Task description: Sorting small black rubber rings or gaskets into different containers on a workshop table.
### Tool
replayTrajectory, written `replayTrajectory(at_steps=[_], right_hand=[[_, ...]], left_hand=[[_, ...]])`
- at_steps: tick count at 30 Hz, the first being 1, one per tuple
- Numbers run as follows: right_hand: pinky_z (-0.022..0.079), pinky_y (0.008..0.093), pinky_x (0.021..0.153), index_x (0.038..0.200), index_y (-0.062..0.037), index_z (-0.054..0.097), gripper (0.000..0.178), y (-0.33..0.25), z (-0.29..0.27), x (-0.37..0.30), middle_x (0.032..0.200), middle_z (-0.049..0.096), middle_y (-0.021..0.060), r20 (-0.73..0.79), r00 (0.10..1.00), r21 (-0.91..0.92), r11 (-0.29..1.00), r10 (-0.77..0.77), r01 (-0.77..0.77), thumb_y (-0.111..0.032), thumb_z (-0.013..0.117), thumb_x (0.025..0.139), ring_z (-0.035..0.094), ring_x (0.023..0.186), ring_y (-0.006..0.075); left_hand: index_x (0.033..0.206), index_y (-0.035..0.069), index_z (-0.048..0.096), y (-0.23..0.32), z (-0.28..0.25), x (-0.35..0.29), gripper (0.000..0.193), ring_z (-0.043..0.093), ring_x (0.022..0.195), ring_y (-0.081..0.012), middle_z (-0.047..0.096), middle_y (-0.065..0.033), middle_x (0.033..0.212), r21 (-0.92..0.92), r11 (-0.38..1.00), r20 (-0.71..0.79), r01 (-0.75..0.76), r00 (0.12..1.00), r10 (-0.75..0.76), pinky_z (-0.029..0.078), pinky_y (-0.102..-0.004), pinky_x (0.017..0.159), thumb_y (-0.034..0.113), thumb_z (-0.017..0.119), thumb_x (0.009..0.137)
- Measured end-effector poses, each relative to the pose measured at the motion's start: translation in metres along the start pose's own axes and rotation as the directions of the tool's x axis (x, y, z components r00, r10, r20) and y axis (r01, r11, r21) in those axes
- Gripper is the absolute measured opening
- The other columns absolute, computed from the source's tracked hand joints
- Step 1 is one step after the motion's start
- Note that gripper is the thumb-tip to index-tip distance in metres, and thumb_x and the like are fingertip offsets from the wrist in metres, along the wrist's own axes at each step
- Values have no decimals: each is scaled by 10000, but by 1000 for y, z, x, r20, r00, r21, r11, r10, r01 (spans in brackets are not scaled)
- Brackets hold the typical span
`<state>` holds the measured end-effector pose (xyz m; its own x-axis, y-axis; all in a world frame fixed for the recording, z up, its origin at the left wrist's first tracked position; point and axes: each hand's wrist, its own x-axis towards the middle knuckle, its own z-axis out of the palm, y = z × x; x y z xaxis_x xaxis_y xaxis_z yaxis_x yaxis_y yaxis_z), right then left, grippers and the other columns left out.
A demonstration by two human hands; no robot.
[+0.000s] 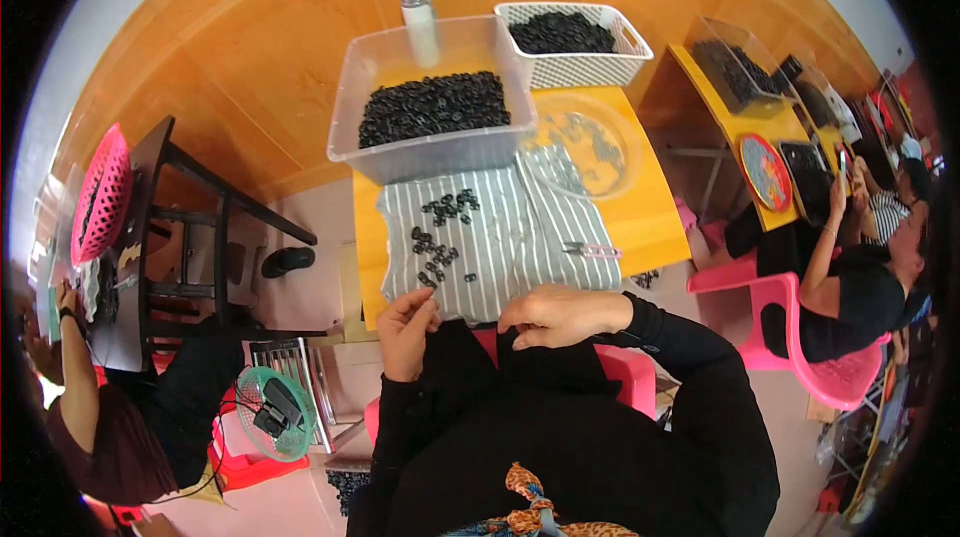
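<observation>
My left hand (406, 335) is at the front edge of a grey-and-white striped cloth (490, 237). Its thumb and fingertips are drawn together beside small black plastic pieces (436, 255); whatever they pinch is too small to make out. To the right, my right hand (562, 314) hangs over the cloth's near edge above my lap. Its fingers curl downward and inward, and anything inside them is hidden. The loose black pieces lie in clusters on the left part of the cloth. Pink-handled snips (592, 250) rest on the cloth's right part, beyond my right hand.
Behind the cloth stands a clear bin (430, 152) of black pieces, a white bottle (420, 25) beyond it. A white basket (580, 69) of black pieces and a clear round tray (625, 152) with small grey pieces sit farther right. People sit at tables on both sides.
</observation>
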<state>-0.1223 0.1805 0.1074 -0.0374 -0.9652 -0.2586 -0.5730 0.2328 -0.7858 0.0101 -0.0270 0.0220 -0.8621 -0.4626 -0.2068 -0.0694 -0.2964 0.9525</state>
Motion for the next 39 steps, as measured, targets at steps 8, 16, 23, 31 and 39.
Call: replayTrajectory(at_steps=[8, 16, 23, 31, 39], right_hand=[[445, 399, 685, 921, -9, 585, 208, 63, 17, -47, 844, 577, 173, -488, 863, -56, 982, 132, -181, -130, 622, 755, 569, 805, 348], [449, 421, 682, 768, -22, 563, 123, 107, 14, 1, 791, 539, 167, -730, 675, -376, 885, -102, -273, -69, 566, 654, 552, 801, 348], [427, 443, 602, 732, -45, 560, 77, 126, 29, 5, 759, 500, 159, -758, 645, -377, 872, -96, -312, -85, 542, 669, 527, 744, 359], [424, 414, 604, 696, -10, 521, 65, 99, 24, 5, 730, 471, 144, -779, 614, -368, 884, -123, -289, -6, 577, 664, 522, 723, 328], [430, 405, 636, 746, -21, 554, 51, 107, 25, -1, 756, 479, 141, -826, 560, -253, 926, -56, -280, -8, 576, 702, 527, 765, 327]], left_hand=[[990, -24, 617, -3, 24, -10, 190, 576, 633, -109, 624, -64, 788, 77, 997, 106, 24, 994, -32, 435, -200, 544, 41, 608, 811], [974, -44, 610, -6, 38, -18, 189, 568, 615, -113, 622, -71, 759, 124, 992, 141, -8, 990, -10, 440, -215, 539, 48, 609, 810], [975, -48, 608, 4, 37, -19, 186, 546, 596, -98, 606, -61, 731, 237, 971, 77, 38, 995, -58, 428, -208, 535, 47, 601, 815], [928, -55, 617, -17, 18, 12, 177, 552, 611, -96, 599, -62, 723, 407, 902, 5, -144, 988, 155, 441, -234, 550, 35, 600, 777], [881, 20, 637, -24, 52, 30, 141, 579, 709, -322, 558, -150, 787, 815, 448, 186, -367, 899, 397, 455, -382, 591, 29, 593, 747]])
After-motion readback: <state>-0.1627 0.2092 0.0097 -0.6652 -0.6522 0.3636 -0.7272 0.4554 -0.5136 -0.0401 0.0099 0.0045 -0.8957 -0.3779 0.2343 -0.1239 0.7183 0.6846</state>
